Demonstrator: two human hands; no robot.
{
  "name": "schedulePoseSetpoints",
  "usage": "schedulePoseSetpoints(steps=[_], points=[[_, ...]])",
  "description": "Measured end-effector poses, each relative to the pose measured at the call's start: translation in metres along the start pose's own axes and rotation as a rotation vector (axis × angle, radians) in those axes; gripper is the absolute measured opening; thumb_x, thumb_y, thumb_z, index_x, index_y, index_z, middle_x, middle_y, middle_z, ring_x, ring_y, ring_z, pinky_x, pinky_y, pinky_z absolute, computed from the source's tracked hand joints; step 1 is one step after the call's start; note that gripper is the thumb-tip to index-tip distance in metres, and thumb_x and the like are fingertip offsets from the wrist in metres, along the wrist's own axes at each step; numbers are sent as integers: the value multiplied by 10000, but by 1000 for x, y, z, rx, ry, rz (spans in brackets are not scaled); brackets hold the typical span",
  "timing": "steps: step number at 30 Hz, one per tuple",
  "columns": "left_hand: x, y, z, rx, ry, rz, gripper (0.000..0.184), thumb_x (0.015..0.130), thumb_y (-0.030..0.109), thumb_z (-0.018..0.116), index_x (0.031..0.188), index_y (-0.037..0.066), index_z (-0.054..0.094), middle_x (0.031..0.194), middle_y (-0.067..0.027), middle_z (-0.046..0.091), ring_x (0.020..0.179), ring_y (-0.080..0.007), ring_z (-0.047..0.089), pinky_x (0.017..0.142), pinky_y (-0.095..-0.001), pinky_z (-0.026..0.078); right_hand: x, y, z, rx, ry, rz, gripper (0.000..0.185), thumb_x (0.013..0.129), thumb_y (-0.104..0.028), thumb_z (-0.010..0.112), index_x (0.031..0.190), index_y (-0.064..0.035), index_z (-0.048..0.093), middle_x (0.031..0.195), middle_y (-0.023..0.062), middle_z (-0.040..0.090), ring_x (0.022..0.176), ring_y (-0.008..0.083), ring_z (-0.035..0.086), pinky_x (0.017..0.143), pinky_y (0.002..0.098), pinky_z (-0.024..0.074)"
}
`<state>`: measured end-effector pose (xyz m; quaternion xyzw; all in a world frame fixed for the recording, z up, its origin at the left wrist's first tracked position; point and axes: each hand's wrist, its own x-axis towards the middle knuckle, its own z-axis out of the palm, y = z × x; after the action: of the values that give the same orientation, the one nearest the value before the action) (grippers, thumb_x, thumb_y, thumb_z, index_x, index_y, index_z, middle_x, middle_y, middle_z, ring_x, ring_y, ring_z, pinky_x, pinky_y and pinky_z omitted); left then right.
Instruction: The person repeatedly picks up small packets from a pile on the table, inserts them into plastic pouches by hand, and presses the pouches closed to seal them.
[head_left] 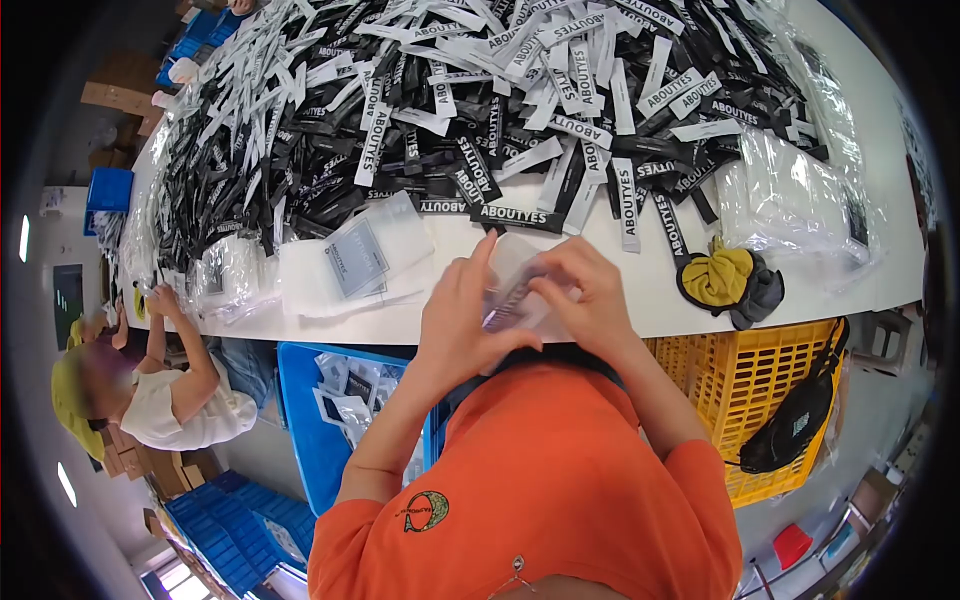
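Note:
At the table's near edge, in front of my orange shirt, both hands are around a small translucent plastic pouch [518,295]. My left hand [458,312] grips its left side, fingers pointing up and thumb along the bottom. My right hand [588,298] is curled on the pouch's right side, fingertips bent against it. Something dark and striped shows through the plastic; I cannot make out what. Just beyond lie black and white ABOUTYES stick packets [515,217] in a large heap. Left of my hands is a stack of frosted pouches [400,235] with a grey printed label [357,262].
A blue bin [308,420] with packed pouches stands below the edge at left. Yellow crates [705,390] with a black bag [790,420] stand at right. On the white table [620,318] lie a yellow-and-grey cloth item [720,278] and clear bags [795,195]. Another person [180,400] works at left.

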<state>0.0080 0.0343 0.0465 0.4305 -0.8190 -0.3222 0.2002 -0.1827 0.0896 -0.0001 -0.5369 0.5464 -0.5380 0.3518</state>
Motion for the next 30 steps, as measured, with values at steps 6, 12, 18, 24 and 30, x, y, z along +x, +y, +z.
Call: schedulePoseSetpoints(steps=[6,12,18,24,30], points=[[-5,-31,8,-578,136,-237,81,977,43,682,963,-27,722,843,-11,715,759,-42,598,681,-205,475,3,3,-8,159,-170,190,209,824,-7,798,1026,-54,775,917,3,633,841,107,616,709,241,490],[-11,-20,7,-370,205,-152,109,992,81,688,1005,-27,699,844,-4,694,784,-50,606,712,-209,480,6,8,-11,138,-312,93,204,814,-40,816,1009,-98,797,923,18,628,868,118,635,737,242,513],[-10,-26,7,-495,273,-204,118,989,103,700,1022,-10,701,857,1,697,788,-49,605,714,-214,484,10,-1,-3,484,62,379,104,866,-47,770,962,-13,753,927,31,656,845,120,636,742,255,515],[-4,-24,10,-714,52,-206,142,968,115,720,1055,3,709,917,-12,724,818,-45,608,709,-222,486,1,-2,24,255,-4,56,60,901,-67,747,904,-12,722,837,8,671,740,95,609,679,243,475],[-15,-38,7,-986,107,-403,216,997,191,683,1095,2,717,971,-29,728,840,-81,634,747,-249,504,-1,-4,43,786,-38,426,133,973,-125,711,904,-11,716,825,-17,674,788,36,576,661,252,458]])
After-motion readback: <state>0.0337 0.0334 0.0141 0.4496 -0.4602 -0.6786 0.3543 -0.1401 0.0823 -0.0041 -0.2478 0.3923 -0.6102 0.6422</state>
